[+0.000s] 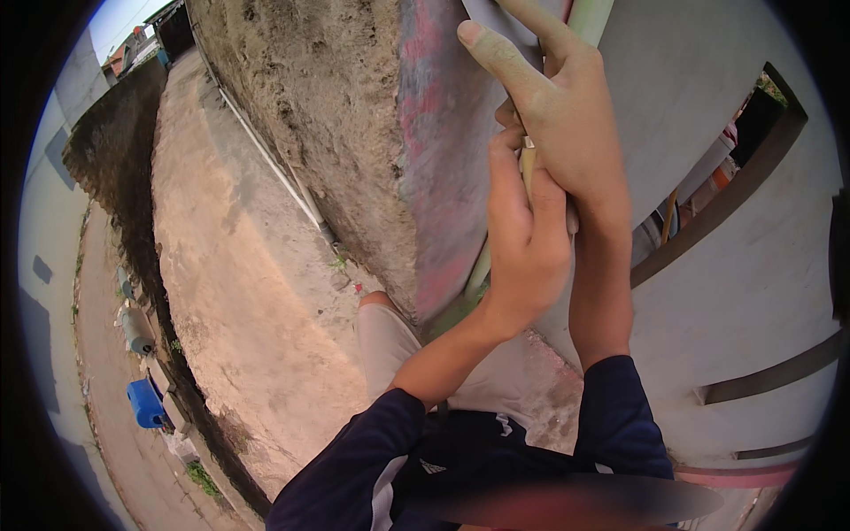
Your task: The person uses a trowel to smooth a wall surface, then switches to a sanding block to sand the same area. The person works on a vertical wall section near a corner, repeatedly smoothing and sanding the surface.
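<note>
My left hand (529, 243) is closed, its fingers wrapped round a narrow pale-yellow piece (529, 166), possibly a stick or handle; most of it is hidden. Just above and against it, my right hand (567, 111) is raised with thumb and forefinger stretched apart; its other fingers are largely covered. Behind both hands a pale green pipe (591, 19) runs along the wall, and its lower part shows again below my left hand. Between my right thumb and forefinger appears a whitish surface that I cannot make out.
A rough brown wall (310, 88) meets a painted grey wall (691, 106) with slotted openings. A thin white pipe (266, 155) follows the wall's foot beside a concrete path (230, 265). Down to the left, past a low wall, lie a blue container (145, 404) and a grey drum (136, 331).
</note>
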A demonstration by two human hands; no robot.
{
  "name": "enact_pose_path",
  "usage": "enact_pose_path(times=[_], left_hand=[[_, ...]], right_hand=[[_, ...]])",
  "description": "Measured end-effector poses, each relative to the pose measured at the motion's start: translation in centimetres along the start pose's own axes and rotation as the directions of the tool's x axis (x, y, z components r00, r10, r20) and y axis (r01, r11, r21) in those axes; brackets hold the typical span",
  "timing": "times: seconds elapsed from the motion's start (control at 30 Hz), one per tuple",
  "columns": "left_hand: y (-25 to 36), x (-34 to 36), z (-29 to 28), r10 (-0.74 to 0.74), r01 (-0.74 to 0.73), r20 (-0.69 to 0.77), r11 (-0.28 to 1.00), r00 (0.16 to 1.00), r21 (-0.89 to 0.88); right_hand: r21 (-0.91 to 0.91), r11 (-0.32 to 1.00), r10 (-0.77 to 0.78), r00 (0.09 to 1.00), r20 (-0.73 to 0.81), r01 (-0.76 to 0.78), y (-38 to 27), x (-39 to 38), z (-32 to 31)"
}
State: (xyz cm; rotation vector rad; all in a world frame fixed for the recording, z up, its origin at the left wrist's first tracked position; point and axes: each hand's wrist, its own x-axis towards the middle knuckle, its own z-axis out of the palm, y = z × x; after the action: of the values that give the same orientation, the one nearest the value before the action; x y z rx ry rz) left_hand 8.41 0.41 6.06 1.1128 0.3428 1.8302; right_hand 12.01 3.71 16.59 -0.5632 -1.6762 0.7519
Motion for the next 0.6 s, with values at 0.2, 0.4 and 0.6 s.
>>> enact_pose_path(times=[0.2,0.4,0.6], left_hand=[[-0.1,-0.2,-0.2,-0.019,0.02,-0.023,0.997,1.0,0.068],[-0.1,-0.4,0.2,-0.001,0.003,-0.047,1.0,0.999,0.029],[0.5,0.4,0.5,0.003,-0.001,-0.03,0.998,1.0,0.068]], right_hand=[[-0.092,0.99,-0.11,0.993,-0.053,0.105,1.6,0.0,0.8],[-0.09,0.991,-0.103,0.993,-0.05,0.098,2.7,0.2,0.1],[-0.191,0.957,-0.23,0.973,-0.033,0.22,2.2,1.8,-0.1]])
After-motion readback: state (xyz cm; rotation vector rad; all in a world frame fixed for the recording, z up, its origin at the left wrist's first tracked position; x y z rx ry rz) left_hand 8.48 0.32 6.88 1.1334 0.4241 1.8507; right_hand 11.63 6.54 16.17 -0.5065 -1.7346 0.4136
